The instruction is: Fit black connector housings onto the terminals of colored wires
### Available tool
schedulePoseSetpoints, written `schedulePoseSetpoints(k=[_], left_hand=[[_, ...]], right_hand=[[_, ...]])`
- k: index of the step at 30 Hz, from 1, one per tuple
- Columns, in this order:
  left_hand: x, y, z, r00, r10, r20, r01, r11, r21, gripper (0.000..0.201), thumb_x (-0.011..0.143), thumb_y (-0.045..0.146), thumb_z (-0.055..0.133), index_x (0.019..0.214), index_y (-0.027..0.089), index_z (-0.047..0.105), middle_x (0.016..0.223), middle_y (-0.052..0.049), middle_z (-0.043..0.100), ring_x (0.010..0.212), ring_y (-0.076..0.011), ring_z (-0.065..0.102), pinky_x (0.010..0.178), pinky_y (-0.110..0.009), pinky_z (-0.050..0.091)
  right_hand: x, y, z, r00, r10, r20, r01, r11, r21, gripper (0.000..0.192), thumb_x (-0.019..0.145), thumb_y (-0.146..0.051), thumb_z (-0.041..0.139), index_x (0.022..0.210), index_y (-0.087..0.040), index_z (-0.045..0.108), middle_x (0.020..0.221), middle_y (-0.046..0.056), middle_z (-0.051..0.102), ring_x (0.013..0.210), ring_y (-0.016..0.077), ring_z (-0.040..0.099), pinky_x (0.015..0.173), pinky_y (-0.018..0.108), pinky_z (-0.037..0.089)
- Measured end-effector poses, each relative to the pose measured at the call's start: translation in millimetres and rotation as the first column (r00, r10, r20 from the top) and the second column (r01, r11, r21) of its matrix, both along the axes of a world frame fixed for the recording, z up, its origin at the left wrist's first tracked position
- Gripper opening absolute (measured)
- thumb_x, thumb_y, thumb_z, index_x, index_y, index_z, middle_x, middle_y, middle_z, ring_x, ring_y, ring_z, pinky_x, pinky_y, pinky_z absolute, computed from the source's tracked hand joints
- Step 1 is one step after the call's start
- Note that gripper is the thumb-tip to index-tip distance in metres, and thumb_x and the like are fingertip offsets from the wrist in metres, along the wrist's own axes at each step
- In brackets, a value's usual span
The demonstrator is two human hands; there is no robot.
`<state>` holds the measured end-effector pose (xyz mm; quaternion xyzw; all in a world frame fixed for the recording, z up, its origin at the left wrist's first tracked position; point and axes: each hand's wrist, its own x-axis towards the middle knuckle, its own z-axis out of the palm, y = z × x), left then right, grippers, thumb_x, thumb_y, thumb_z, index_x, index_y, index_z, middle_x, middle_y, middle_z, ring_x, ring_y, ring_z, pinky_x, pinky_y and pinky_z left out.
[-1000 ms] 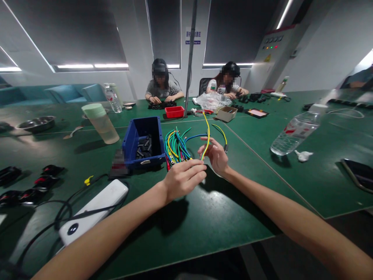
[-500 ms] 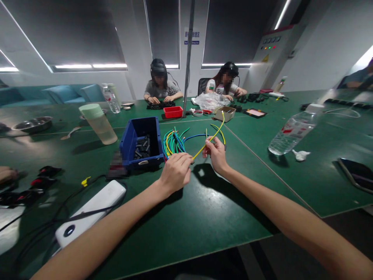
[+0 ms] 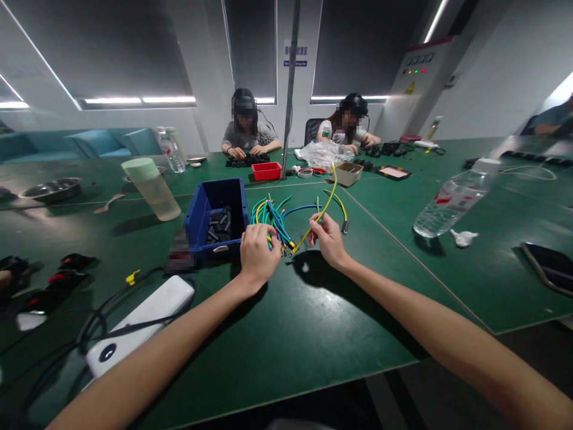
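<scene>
Both of our hands are low over the green table now. Our right hand pinches a yellow wire between thumb and fingers, and the wire's free end arcs up and away toward the far side of the table. Our left hand has dropped from where it was a second ago, when it met the right hand at the wire's near end; it now curls over the near edge of the bundle of coloured wires, just beside the blue bin of small black parts. Its fingers are bent inward, but we cannot tell whether they close on a wire or only rest on the pile, since the back of the hand hides them.

That shift suggests the yellow wire has been left to the right hand alone while the left goes back to the bundle, which lies touching the bin's right wall, between our two hands and the bin.

Further left lie a white power bank with black cables and a pale green cup; to the right, a tipped water bottle. Two other people sit working at the far end of the table.
</scene>
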<state>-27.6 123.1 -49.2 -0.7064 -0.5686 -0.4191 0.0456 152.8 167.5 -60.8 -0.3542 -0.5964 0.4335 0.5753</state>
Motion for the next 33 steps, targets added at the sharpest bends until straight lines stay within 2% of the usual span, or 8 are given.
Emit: schedulePoseSetpoints(k=[5, 8, 14, 17, 20, 23, 27, 33], left_hand=[[-8, 10, -1.6, 0.955, 0.089, 0.282, -0.102, 0.994, 0.033, 0.009, 0.076, 0.010, 0.046, 0.077, 0.020, 0.047, 0.080, -0.002, 0.056, 0.082, -0.0175, 0.053, 0.077, -0.030, 0.044], [-9, 14, -2.6, 0.951, 0.122, 0.285, -0.119, 0.992, -0.028, 0.010, 0.075, 0.012, 0.048, 0.080, 0.020, 0.047, 0.082, -0.002, 0.056, 0.081, -0.0168, 0.055, 0.075, -0.028, 0.044], [-12, 16, 9.8, 0.975, 0.191, 0.115, -0.173, 0.973, -0.153, 0.005, 0.077, 0.018, 0.047, 0.080, 0.020, 0.050, 0.080, -0.003, 0.060, 0.077, -0.0164, 0.058, 0.066, -0.026, 0.043], [-17, 15, 23.1, 0.980, 0.188, -0.068, -0.200, 0.942, -0.269, 0.012, 0.080, 0.025, 0.046, 0.085, 0.020, 0.057, 0.076, -0.003, 0.064, 0.072, -0.0180, 0.062, 0.063, -0.026, 0.042], [-19, 11, 37.8, 0.926, 0.188, -0.326, -0.290, 0.909, -0.298, 0.030, 0.085, 0.036, 0.040, 0.084, 0.018, 0.065, 0.077, -0.009, 0.067, 0.076, -0.0246, 0.065, 0.066, -0.031, 0.045], [-18, 5, 49.6, 0.852, 0.161, -0.499, -0.342, 0.892, -0.296, 0.047, 0.088, 0.042, 0.033, 0.086, 0.013, 0.070, 0.080, -0.016, 0.068, 0.081, -0.0302, 0.065, 0.068, -0.036, 0.047], [-19, 1, 57.6, 0.806, 0.158, -0.571, -0.378, 0.879, -0.290, 0.056, 0.090, 0.045, 0.028, 0.089, 0.010, 0.072, 0.083, -0.019, 0.068, 0.084, -0.0316, 0.065, 0.072, -0.038, 0.047], [-25, 6, 59.2, 0.783, 0.143, -0.605, -0.402, 0.859, -0.317, 0.057, 0.090, 0.046, 0.028, 0.088, 0.009, 0.073, 0.085, -0.020, 0.068, 0.084, -0.0318, 0.065, 0.072, -0.038, 0.046]], right_hand=[[0, 1, -0.9, 1.000, -0.011, 0.024, 0.011, 1.000, 0.005, 0.022, 0.082, -0.042, 0.054, 0.085, -0.021, 0.046, 0.049, -0.008, 0.050, 0.037, 0.0092, 0.046, 0.040, 0.021, 0.036], [0, 0, -0.8, 0.999, -0.015, 0.034, 0.014, 1.000, 0.009, 0.022, 0.083, -0.042, 0.054, 0.085, -0.021, 0.046, 0.049, -0.008, 0.050, 0.038, 0.0091, 0.046, 0.041, 0.021, 0.036], [-1, -2, -3.4, 0.995, -0.015, 0.094, 0.014, 1.000, 0.018, 0.022, 0.083, -0.043, 0.053, 0.085, -0.022, 0.047, 0.051, -0.007, 0.051, 0.039, 0.0098, 0.047, 0.041, 0.022, 0.036], [-2, -4, -6.0, 0.993, -0.008, 0.121, 0.005, 1.000, 0.024, 0.022, 0.084, -0.043, 0.053, 0.085, -0.022, 0.047, 0.051, -0.007, 0.049, 0.039, 0.0101, 0.047, 0.040, 0.022, 0.037], [-3, -6, -7.0, 0.989, 0.006, 0.147, -0.011, 0.999, 0.035, 0.022, 0.085, -0.043, 0.052, 0.086, -0.021, 0.047, 0.051, -0.007, 0.048, 0.040, 0.0100, 0.047, 0.041, 0.022, 0.038], [-3, -8, -6.0, 0.987, 0.008, 0.164, -0.015, 0.999, 0.044, 0.021, 0.086, -0.042, 0.052, 0.088, -0.021, 0.047, 0.052, -0.007, 0.049, 0.040, 0.0095, 0.047, 0.041, 0.021, 0.039], [-3, -10, -4.6, 0.984, 0.005, 0.176, -0.014, 0.998, 0.055, 0.021, 0.086, -0.041, 0.051, 0.088, -0.020, 0.047, 0.054, -0.007, 0.049, 0.041, 0.0093, 0.048, 0.041, 0.021, 0.040], [-3, -12, -5.8, 0.974, -0.015, 0.227, -0.005, 0.996, 0.085, 0.023, 0.087, -0.043, 0.049, 0.087, -0.020, 0.049, 0.053, -0.006, 0.050, 0.042, 0.0096, 0.049, 0.042, 0.021, 0.040]])
